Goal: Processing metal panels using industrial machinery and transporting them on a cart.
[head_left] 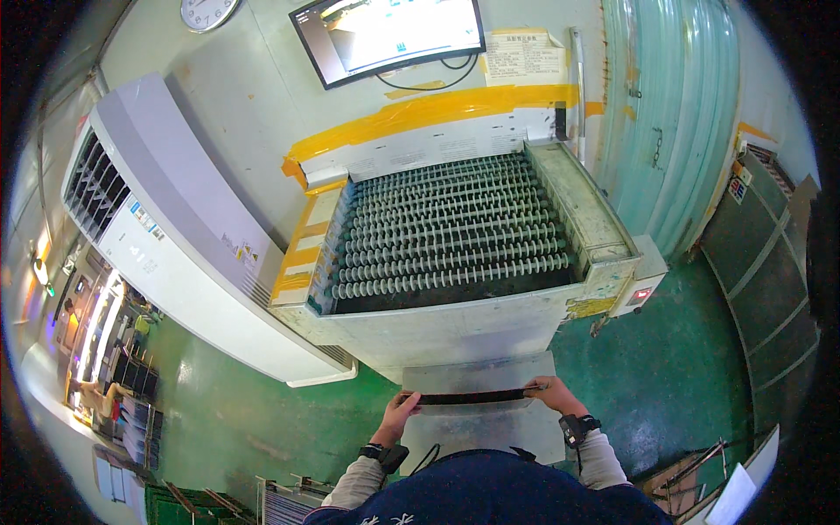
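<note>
head view: black strip (pixel 472 398) runs left to right.

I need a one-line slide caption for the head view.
Both hands hold a dark, narrow strip by its ends before a machine with rows of disc-studded rollers.

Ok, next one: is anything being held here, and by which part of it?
A thin dark strip, held by its two ends: the left fingers grip its left end, the right fingers its right end.
</note>
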Tool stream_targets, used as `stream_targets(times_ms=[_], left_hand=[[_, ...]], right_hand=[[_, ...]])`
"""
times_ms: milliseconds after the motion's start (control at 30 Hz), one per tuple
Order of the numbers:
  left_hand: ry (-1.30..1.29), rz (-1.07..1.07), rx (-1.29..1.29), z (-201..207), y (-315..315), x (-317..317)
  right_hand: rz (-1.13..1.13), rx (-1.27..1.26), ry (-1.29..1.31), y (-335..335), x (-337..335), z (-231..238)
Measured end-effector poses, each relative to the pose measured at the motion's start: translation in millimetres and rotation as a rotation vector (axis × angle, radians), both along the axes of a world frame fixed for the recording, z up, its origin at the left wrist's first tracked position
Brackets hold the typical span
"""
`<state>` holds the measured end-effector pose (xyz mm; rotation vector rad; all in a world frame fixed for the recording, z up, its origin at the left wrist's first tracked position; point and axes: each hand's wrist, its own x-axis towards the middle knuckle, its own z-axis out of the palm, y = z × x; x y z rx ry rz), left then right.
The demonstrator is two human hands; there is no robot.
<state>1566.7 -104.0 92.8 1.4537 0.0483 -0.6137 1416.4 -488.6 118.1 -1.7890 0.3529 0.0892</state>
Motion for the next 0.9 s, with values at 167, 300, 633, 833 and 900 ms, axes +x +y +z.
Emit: stream_targets(times_ms=[167, 300, 633, 833, 900], left_hand=[[0.002, 0.003, -0.011, -2.4, 0.5, -0.4], [0.008, 0.01, -0.01, -2.6, 0.2, -0.5], [0.019, 0.023, 0.004, 6.4, -2.2, -2.7], [0.015, 0.012, -0.025, 9.3, -4.0, -2.9], [0.012, 0.011, -0.02, 13.9, -5.8, -4.4]], right_hand=[[0.0, 0.002, 0.043, -0.6, -0.4, 1.7], [0.001, 0.01, 0.042, -1.5, -0.3, -2.8], [0.014, 0.008, 0.029, -1.6, -0.2, -2.0], [0.009, 0.004, 0.027, -4.6, 0.6, -10.4], [0.005, 0.029, 0.034, -5.6, 0.7, -13.1]])
